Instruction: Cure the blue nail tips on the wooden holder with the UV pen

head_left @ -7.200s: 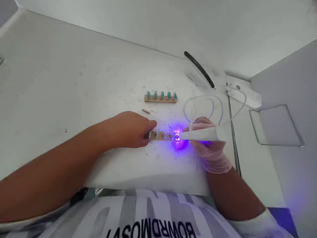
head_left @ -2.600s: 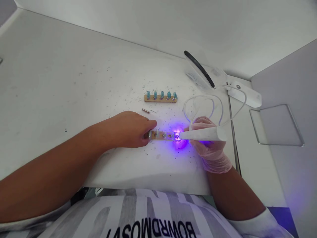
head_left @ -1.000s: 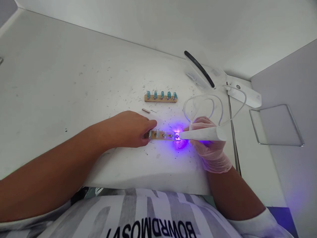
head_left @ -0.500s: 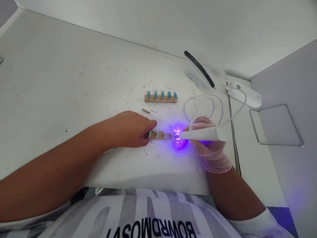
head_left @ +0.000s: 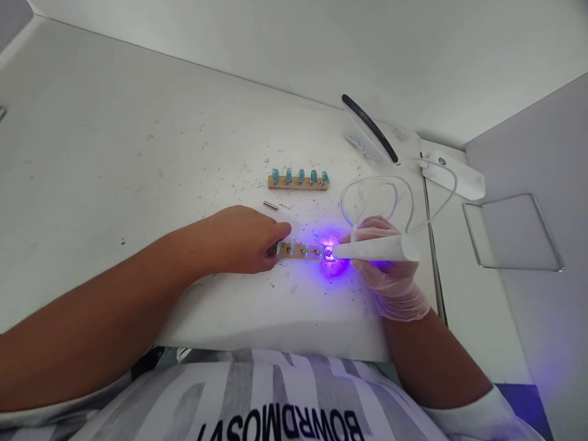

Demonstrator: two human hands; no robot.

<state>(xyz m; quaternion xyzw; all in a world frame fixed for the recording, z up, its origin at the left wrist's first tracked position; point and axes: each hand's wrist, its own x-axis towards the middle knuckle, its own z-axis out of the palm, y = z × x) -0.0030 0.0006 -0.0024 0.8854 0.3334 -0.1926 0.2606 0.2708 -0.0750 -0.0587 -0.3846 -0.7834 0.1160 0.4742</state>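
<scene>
My bare left hand (head_left: 250, 240) is closed on the left end of a wooden nail-tip stand (head_left: 296, 252), which bears several clear nail tips in a row. A pink translucent glove covers my right hand (head_left: 390, 278), whose fingers are wrapped round a white handheld UV nail lamp (head_left: 372, 249). The lamp's narrow end sits at the rightmost nail tip, and violet light glows there and on the table below. Above my left hand lies a short metal rod (head_left: 271, 205). Beyond it stands a second wooden stand (head_left: 297, 185) with several blue-green nail tips.
A white cable (head_left: 411, 190) loops from the lamp to a white box (head_left: 452, 174) at the right. Near the wall lie a curved black nail file (head_left: 370, 127) and a clear plastic bag (head_left: 367, 147). A metal wire frame (head_left: 514, 231) is at the far right. Dark specks dot the white table (head_left: 114, 153).
</scene>
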